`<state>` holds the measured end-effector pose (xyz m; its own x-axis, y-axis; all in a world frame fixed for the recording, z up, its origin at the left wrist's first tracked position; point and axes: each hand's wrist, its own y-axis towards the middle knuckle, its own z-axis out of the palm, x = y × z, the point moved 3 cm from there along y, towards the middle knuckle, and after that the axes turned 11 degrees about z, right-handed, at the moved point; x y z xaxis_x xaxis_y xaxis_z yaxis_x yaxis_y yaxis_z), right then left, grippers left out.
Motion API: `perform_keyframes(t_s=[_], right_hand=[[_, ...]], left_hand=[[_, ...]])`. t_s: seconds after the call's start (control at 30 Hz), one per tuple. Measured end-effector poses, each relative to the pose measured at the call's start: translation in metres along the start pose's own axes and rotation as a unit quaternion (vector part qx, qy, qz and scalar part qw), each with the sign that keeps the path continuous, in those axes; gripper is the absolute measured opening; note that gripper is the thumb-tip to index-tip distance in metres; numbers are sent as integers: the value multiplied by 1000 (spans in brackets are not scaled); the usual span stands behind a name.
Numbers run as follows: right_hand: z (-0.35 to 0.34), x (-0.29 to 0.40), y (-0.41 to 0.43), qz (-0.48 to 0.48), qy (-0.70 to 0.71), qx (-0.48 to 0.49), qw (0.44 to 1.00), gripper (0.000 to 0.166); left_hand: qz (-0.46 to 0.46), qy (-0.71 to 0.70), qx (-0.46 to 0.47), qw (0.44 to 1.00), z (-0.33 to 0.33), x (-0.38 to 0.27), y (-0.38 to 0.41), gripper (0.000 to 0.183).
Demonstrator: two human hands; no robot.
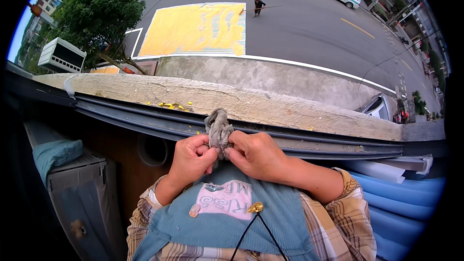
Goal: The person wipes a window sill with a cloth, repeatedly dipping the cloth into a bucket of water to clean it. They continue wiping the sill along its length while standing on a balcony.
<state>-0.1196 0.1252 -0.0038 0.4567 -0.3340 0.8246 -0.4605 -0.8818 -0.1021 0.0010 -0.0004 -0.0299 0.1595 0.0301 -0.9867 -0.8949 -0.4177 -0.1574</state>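
A crumpled grey cloth [219,130] is bunched between my two hands, over the dark metal window track [152,115]. My left hand [194,156] pinches its lower left side, and my right hand [255,152] grips its lower right side. The cloth's top end sticks up past my fingers towards the rough concrete ledge [272,105]. Yellow scraps [172,106] lie on the ledge's inner edge, left of the cloth. Below my hands are a blue corduroy apron [279,217] and a gold-coloured pendant [256,207] on a black cord.
A covered box [79,188] with a blue cloth [58,154] on top stands at the left, near a round container [152,149]. Blue padded material [395,203] lies at the right. Outside, far below, a person [258,6] with a long pole stands beside spread yellow material [181,29].
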Motion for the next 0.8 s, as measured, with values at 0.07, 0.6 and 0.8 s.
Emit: perform_keyframes(t_s=[0.07, 0.6, 0.8], right_hand=[[-19, 3, 4, 14, 49, 8, 999, 13], [-235, -26, -38, -6, 1, -347, 938, 17], [-298, -81, -54, 38, -87, -447, 889, 21]], left_hand=[[17, 9, 13, 1000, 0, -18, 7, 3], [380, 235, 102, 889, 142, -176, 166, 21], [399, 367, 69, 837, 204, -173, 224, 28]])
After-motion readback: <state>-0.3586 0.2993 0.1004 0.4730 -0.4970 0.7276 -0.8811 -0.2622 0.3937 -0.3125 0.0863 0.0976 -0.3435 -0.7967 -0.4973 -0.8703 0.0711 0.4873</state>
